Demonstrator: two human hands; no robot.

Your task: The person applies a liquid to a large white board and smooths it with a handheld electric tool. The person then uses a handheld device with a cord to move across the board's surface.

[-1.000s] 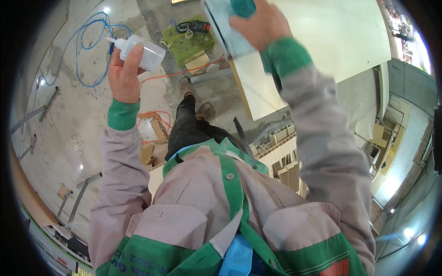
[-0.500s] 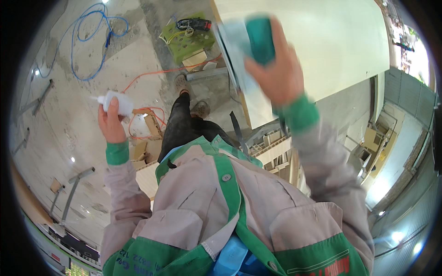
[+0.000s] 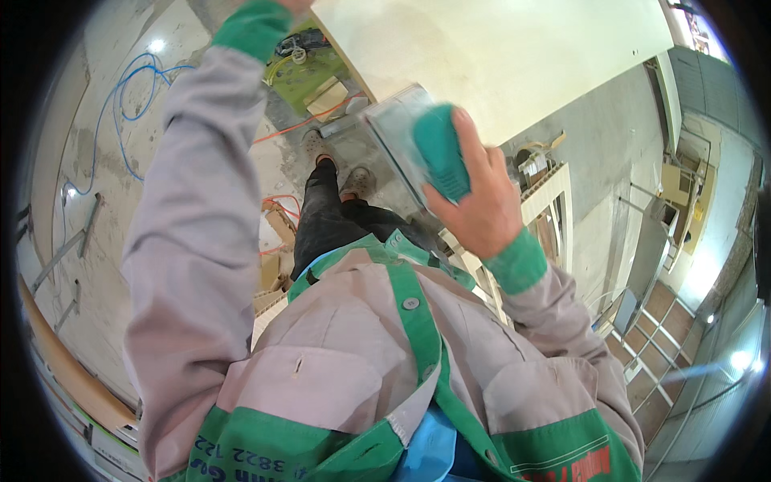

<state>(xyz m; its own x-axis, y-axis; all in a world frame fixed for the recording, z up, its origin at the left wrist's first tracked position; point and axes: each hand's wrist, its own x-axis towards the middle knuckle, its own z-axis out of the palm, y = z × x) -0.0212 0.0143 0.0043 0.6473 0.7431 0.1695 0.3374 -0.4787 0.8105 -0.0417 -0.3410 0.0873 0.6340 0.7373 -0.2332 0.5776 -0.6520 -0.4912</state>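
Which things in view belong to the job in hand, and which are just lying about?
Apparently in use:
teal-handled flat tool in the right hand
pale panel

Apparently lying about:
blue hose
orange cord
green stand
dark tool

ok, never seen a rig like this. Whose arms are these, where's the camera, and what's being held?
No robot here: these are a person's own bare hands. The pictures come from one wide fisheye camera on that person's head, looking down, so the jacket fills the lower part and straight edges bend toward the rim. Picture left is the person's left.

The right hand grips a teal-handled flat tool, which overlaps the corner of a large pale panel in view; I can't tell if they touch. The left hand is mostly cut off at the top, so its grip is hidden. On a green block sits a dark tool.
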